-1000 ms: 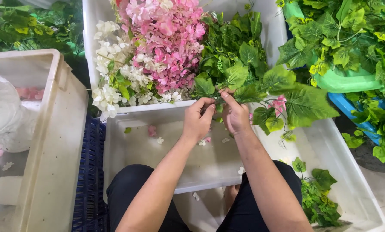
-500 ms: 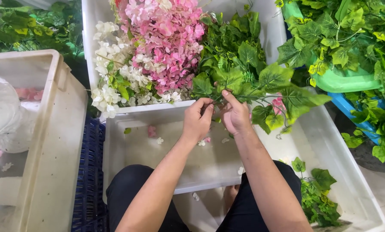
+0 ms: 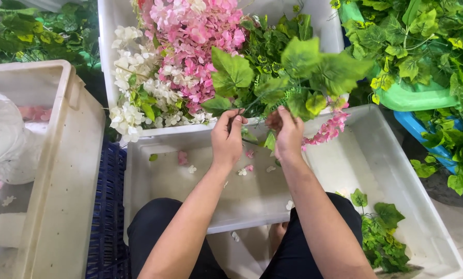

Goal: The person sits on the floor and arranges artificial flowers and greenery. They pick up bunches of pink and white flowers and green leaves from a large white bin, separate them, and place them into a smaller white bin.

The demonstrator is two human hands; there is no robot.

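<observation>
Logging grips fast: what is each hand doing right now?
Left hand: closed, pinching the stems of the leafy sprig bunch.
Right hand: closed on the same bunch's stems.

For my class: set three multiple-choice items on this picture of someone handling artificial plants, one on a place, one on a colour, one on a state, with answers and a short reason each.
1. Where do the fallen petals lie?
A. In the white tub below the hands
B. On the blue crate
C. In the green tub

2. What colour is the large flower cluster in the far tub?
A. Yellow
B. Pink
C. Blue

3. How do the hands hold the leafy sprig?
A. One hand only
B. Neither touches it
C. Both hands grip its stems

Answers: 1 A, petals dot the floor of the near tub. 2 B, the blooms are pink. 3 C, left hand and right hand both pinch the stems.
</observation>
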